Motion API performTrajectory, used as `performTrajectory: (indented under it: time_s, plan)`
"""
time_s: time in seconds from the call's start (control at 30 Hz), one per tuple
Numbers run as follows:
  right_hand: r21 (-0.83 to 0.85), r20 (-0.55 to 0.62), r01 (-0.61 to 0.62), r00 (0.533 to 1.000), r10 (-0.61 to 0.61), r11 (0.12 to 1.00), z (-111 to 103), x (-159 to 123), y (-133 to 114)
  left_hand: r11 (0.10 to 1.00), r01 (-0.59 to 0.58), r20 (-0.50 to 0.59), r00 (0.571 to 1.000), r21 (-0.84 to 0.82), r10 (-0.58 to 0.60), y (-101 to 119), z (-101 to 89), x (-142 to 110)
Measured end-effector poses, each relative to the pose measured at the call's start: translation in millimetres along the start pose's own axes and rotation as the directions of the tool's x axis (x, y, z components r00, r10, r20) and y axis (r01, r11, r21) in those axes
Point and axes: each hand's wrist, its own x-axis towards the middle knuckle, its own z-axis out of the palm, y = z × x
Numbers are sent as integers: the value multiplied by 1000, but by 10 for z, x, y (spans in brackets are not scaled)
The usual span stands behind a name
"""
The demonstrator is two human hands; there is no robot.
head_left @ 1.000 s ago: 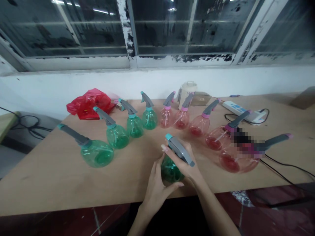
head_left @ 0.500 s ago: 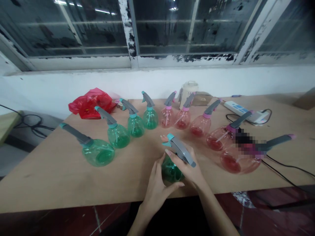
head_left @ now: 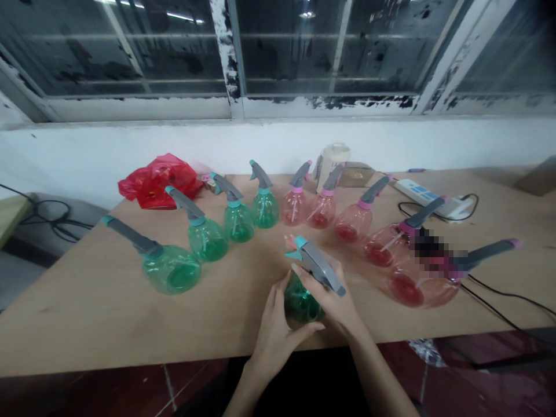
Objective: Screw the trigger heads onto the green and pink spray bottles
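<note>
- Green see-through plastic forms the spray bottle [head_left: 304, 304], standing at the near edge of the table [head_left: 130, 330], around the middle of its length.
- It should feel light and fairly stiff, perhaps giving a little if squeezed; smooth sides could slip, and a knock would more likely dent than shatter it.
- Good holds: the round belly from the side, and the narrower neck.
- Left hand [head_left: 277, 321]: curled around the belly's left side, thumb along the near side.
- Right hand [head_left: 332, 286]: wrapped about the neck, under the grey spray head [head_left: 322, 267].
- Looks: squat body, grey head, teal tip and trigger [head_left: 293, 255]; whether the darker bottom is liquid, I cannot tell.
- Four green bottles [head_left: 208, 242] line the table's left half, five pink bottles [head_left: 354, 223] its right.
</note>
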Motion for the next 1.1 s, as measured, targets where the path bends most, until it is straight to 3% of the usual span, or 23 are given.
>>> performTrajectory:
  time_s: [0.27,0.4,0.53,0.63,0.83,0.97,1.1]
  plan:
    - [103,33,-21,999,18,995,2,38,-20,1000,2,5,1000,21,-2,10,3,-8]
    - [58,-30,-8,1000,10,998,27,92,-57,1000,-7,8,1000,20,7,42,-14,-30]
    - [18,-70,-17,997,18,1000,47,113,-86,993,53,-15,999,108,-52,45,-161,-87]
    - [14,-58,-13,998,14,1000,44,111,-80,966,110,-90,992,232,-92,-24,-361,-149]
    - [82,-15,7,1000,-6,997,16,63,-37,847,95,-288,955,522,71,-286,-733,-228]
    - [104,-18,-34,999,37,994,4,27,-33,685,33,-241,947,728,210,-412,-797,-222]
    - [111,-10,-41,999,42,993,-1,21,-41,631,17,-203,953,776,224,-414,-766,-201]
